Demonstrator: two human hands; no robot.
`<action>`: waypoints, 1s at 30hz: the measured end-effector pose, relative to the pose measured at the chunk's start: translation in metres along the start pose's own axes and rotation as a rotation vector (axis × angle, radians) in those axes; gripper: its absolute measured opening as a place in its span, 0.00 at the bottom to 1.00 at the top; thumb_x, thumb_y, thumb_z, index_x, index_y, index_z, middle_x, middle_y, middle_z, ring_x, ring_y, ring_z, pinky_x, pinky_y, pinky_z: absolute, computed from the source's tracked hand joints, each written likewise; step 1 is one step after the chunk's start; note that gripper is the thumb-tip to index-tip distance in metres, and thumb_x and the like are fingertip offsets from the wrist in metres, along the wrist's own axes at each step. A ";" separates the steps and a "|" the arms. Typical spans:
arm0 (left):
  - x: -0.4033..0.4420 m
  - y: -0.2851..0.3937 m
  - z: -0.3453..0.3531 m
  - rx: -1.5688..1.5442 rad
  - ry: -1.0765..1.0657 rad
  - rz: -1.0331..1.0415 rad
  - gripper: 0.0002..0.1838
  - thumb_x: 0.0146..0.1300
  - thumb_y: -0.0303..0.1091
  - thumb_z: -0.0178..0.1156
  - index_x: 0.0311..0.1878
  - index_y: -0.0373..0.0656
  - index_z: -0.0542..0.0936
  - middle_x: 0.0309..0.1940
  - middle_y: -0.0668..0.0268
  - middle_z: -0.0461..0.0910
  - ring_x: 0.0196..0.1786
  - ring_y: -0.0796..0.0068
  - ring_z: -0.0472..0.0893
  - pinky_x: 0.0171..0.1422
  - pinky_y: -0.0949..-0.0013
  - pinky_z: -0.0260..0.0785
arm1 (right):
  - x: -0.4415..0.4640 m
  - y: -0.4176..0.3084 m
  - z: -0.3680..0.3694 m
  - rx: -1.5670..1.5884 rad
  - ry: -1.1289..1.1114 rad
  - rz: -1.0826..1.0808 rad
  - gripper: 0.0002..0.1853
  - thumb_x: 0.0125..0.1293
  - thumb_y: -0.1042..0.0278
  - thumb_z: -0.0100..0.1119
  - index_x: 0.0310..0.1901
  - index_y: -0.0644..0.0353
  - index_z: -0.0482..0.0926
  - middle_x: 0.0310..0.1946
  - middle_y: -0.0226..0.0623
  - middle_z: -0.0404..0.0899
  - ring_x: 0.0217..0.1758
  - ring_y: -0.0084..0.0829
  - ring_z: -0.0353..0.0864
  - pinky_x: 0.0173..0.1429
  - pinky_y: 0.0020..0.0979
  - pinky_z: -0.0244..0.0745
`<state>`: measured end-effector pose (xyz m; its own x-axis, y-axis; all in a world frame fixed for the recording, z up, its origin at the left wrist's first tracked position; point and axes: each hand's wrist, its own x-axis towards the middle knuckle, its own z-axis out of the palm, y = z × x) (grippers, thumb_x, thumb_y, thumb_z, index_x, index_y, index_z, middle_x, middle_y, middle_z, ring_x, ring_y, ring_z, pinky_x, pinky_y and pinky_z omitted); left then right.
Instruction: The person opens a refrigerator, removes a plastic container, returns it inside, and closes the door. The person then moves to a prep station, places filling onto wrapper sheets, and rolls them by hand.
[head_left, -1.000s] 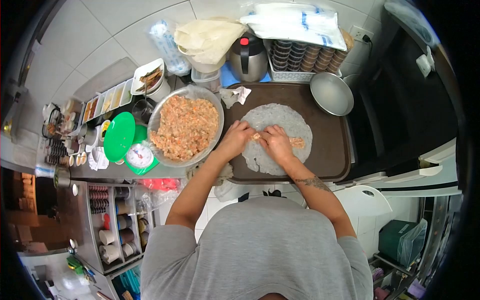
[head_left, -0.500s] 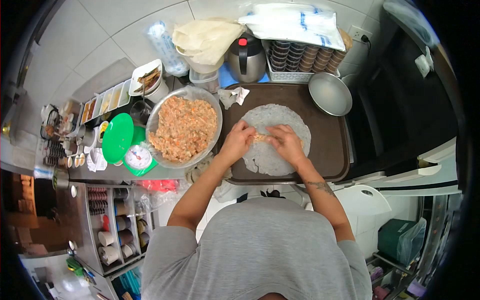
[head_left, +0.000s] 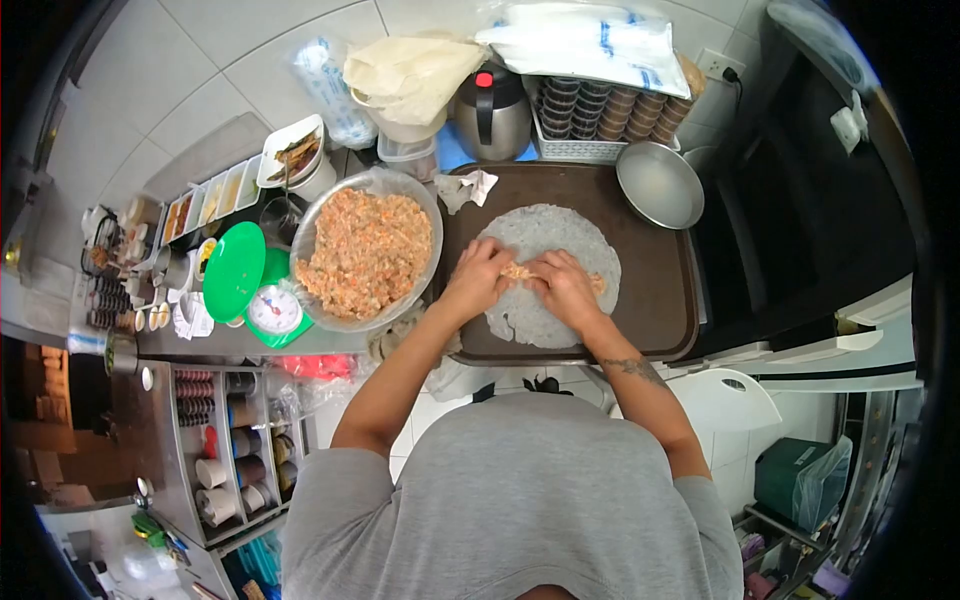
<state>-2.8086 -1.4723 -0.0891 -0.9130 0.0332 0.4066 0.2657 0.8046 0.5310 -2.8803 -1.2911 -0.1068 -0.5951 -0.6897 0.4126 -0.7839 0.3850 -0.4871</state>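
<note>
A round, pale, translucent wrapper sheet (head_left: 548,228), torn at its lower left edge, lies flat on the brown tray (head_left: 650,300). Across its middle runs a strip of orange-flecked minced filling (head_left: 517,271). My left hand (head_left: 477,282) is at the left end of that strip, its fingers curled and pressing on the filling. From the other side my right hand (head_left: 562,290) pinches the filling, thumb and fingertips together. More of the strip shows just right of the right hand. The undersides of both hands' fingers are hidden.
Left of the tray stands a large bowl (head_left: 438,262) of minced filling. Beside it is a green kitchen scale (head_left: 275,310). A round metal pan (head_left: 660,187) sits on the tray's upper right corner, crumpled paper (head_left: 465,188) at its upper left. Behind are a steel jug (head_left: 492,120) and stacked cups (head_left: 600,110).
My right hand has shifted slightly left, closer to the left hand, uncovering filling on its right side. My left hand stays nearly in place.
</note>
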 end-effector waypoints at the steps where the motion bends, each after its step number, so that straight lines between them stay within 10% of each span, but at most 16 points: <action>1: -0.001 -0.013 0.007 -0.018 -0.054 0.036 0.15 0.49 0.23 0.64 0.43 0.42 0.80 0.43 0.60 0.73 0.48 0.55 0.72 0.53 0.60 0.68 | -0.001 0.005 0.003 0.010 -0.074 -0.007 0.25 0.49 0.71 0.69 0.52 0.60 0.78 0.42 0.40 0.77 0.50 0.41 0.74 0.56 0.38 0.70; 22: -0.010 -0.040 -0.008 0.022 -0.225 0.028 0.23 0.51 0.22 0.60 0.53 0.45 0.77 0.45 0.59 0.72 0.49 0.55 0.70 0.55 0.56 0.66 | -0.030 0.043 -0.118 0.492 -0.182 0.447 0.23 0.55 0.73 0.66 0.55 0.60 0.79 0.47 0.34 0.77 0.53 0.30 0.75 0.58 0.31 0.69; 30: 0.000 -0.006 -0.012 0.089 -0.216 0.003 0.21 0.52 0.26 0.64 0.52 0.46 0.78 0.46 0.60 0.72 0.51 0.56 0.71 0.56 0.56 0.64 | -0.018 0.022 -0.042 0.168 -0.109 0.164 0.21 0.54 0.66 0.68 0.51 0.58 0.80 0.46 0.41 0.78 0.51 0.41 0.76 0.56 0.37 0.72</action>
<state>-2.8070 -1.4836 -0.0832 -0.9600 0.1537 0.2341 0.2485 0.8532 0.4586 -2.8947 -1.2446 -0.0930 -0.6818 -0.6922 0.2366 -0.6328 0.3956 -0.6657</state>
